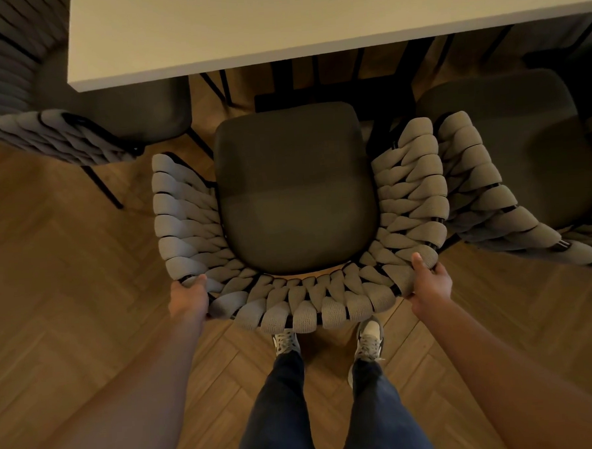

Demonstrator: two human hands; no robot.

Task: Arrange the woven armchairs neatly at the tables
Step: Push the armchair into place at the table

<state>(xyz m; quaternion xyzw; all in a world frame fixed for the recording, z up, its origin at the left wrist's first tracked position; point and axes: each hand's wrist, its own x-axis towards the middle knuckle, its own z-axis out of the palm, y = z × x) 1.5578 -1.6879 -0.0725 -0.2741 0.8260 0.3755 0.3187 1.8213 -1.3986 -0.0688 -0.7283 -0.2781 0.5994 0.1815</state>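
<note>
Both hands, left hand [188, 296] and right hand [429, 279], fingers apparently curled round woven armchair [296, 190] backrest.

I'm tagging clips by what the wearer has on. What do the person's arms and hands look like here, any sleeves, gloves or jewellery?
Both forearms are bare up to the frame edge: no sleeves show. The left hand and right hand wear no gloves, and no watch, bracelet or ring is visible, though most fingers are hidden behind the chair back. Below are dark blue jeans and grey-and-white lace-up sneakers.

Both bare arms reach forward and down. The left hand [188, 295] and right hand [429, 280] each grip the woven armchair [298, 203] backrest's rim, thumbs on top.
</note>
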